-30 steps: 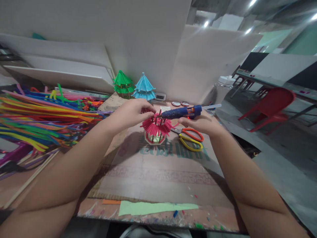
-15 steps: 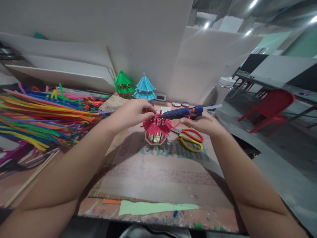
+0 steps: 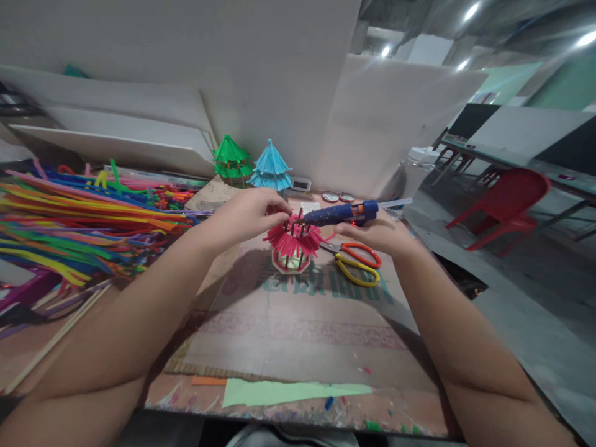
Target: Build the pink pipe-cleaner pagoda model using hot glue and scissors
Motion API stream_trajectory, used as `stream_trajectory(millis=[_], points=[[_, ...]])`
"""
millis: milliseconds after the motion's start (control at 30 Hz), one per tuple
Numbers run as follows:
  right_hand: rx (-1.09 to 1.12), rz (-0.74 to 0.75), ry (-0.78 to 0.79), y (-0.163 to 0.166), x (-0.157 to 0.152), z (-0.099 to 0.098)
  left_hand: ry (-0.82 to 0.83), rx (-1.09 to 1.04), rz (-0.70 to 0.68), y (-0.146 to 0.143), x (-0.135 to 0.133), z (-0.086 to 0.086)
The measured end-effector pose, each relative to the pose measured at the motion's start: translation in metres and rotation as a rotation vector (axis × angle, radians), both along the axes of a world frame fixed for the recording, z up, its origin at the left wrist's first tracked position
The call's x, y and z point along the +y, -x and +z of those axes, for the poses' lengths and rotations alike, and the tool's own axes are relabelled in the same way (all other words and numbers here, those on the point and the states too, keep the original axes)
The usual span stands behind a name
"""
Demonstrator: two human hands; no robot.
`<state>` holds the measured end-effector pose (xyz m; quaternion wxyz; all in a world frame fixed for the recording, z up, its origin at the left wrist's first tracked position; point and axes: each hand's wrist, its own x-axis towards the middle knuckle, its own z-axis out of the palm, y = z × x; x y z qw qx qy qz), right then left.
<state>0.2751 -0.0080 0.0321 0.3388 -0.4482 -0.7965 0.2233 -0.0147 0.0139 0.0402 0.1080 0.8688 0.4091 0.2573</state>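
Observation:
A small pavilion model (image 3: 293, 243) with a pink pipe-cleaner roof, dark posts and an octagonal base stands upright on the work mat. My left hand (image 3: 261, 211) is closed at the left of its top, thumb and fingers pinched by the posts; what lies between the fingertips is hidden. My right hand (image 3: 379, 234) is wrapped around a blue hot glue gun (image 3: 342, 213), whose nozzle points left to the posts above the pink roof. A clear glue stick (image 3: 395, 203) juts from its rear. Scissors (image 3: 356, 264) with orange and yellow handles lie just below the gun.
Piled pipe cleaners (image 3: 93, 217) cover the left side. Behind stand a green pavilion model (image 3: 231, 158) and a blue one (image 3: 270, 164), beside a small white digital device (image 3: 300, 184). Pale green paper (image 3: 279, 392) lies along the front edge. A red chair (image 3: 507, 202) stands right.
Both hands, the glue gun and the pink pavilion hold nearly the same places. The whole view has shifted very slightly.

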Motion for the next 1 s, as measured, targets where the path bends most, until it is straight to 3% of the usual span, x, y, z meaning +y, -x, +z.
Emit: stream_trajectory(millis=[433,600,1000], points=[[-0.023,0.011,0.005,-0.001,0.001,0.0,-0.006,0.025,0.004,0.0,-0.002,0.002],[-0.059,0.021,0.13,-0.005,0.004,0.0,-0.007,0.023,-0.005,0.001,-0.001,0.002],[0.148,0.121,0.197,-0.013,0.004,0.002,-0.028,0.064,0.001,0.002,-0.002,0.002]])
